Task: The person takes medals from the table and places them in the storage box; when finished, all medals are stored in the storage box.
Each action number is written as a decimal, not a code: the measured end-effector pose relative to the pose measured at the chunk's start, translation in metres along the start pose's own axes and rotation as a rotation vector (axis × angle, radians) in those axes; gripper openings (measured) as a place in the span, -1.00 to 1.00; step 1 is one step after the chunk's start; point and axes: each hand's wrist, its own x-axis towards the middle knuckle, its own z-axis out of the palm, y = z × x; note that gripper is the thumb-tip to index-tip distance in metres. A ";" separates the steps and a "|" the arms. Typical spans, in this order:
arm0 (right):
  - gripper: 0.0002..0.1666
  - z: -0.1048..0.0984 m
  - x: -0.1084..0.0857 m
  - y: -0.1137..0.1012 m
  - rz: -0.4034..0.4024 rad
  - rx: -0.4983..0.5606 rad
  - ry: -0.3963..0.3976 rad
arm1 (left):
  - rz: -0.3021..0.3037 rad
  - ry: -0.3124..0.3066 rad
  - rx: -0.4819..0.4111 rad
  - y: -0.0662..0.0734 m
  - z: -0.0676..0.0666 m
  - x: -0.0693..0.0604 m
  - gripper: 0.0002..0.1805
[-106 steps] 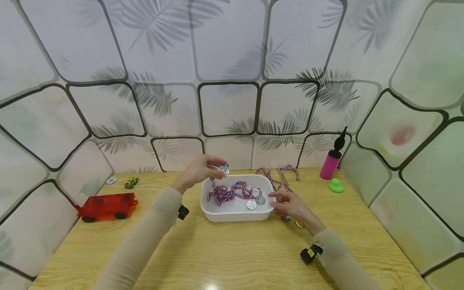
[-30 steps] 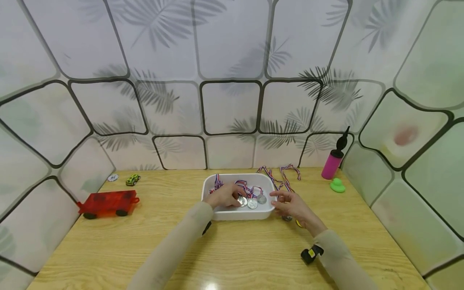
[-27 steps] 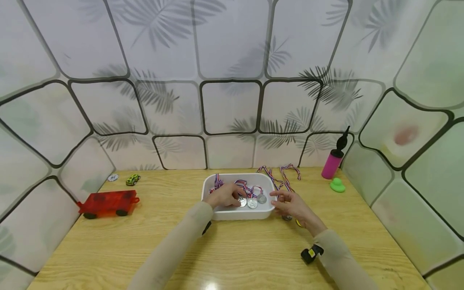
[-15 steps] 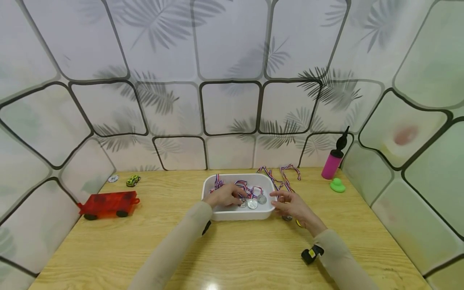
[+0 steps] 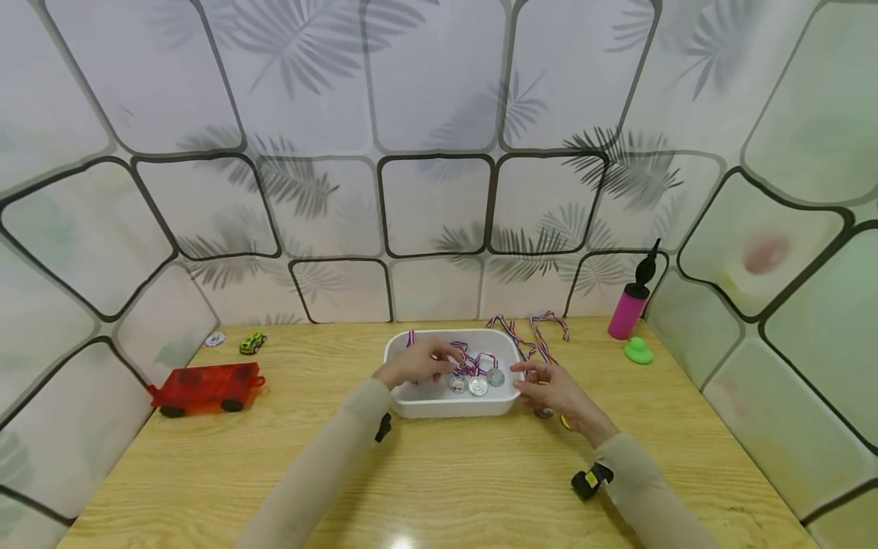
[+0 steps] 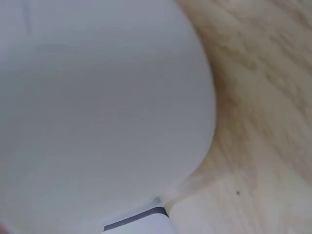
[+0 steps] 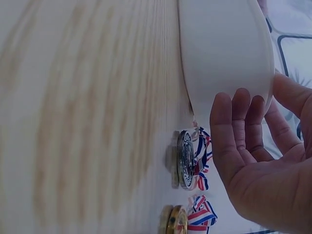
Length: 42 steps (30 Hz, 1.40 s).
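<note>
My left hand (image 5: 421,363) hovers over the left part of a white plastic tub (image 5: 446,410), its fingers loosely bent with nothing visible between them. Below its fingertips lie three silver medals (image 5: 478,386), with red, white and blue ribbons bunched behind them. At the tub's right end my right hand (image 5: 552,387) holds the rim, the thumb over the edge and the fingers against the outer wall, as the right wrist view shows. Just below that hand are a silver medal (image 7: 185,159) and a gold medal (image 7: 178,222). The left wrist view shows mostly the tub's outer wall (image 6: 107,112).
Striped ribbons (image 5: 538,335) trail over the wooden table behind the tub's right end. Farther right stand a pink pump (image 5: 627,313) and a green hat-shaped toy (image 5: 639,351). At left are a red toy wagon (image 5: 206,387), a small green car (image 5: 252,343) and a round tag (image 5: 215,339).
My left hand brought a silver medal down into the tub, let go of it beside the other two, and has since lifted slightly up and left. The right hand keeps its place.
</note>
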 end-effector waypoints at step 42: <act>-0.49 -0.065 -0.010 0.025 -0.117 -0.175 -0.037 | -0.093 0.262 -0.360 -0.046 -0.039 -0.104 -0.62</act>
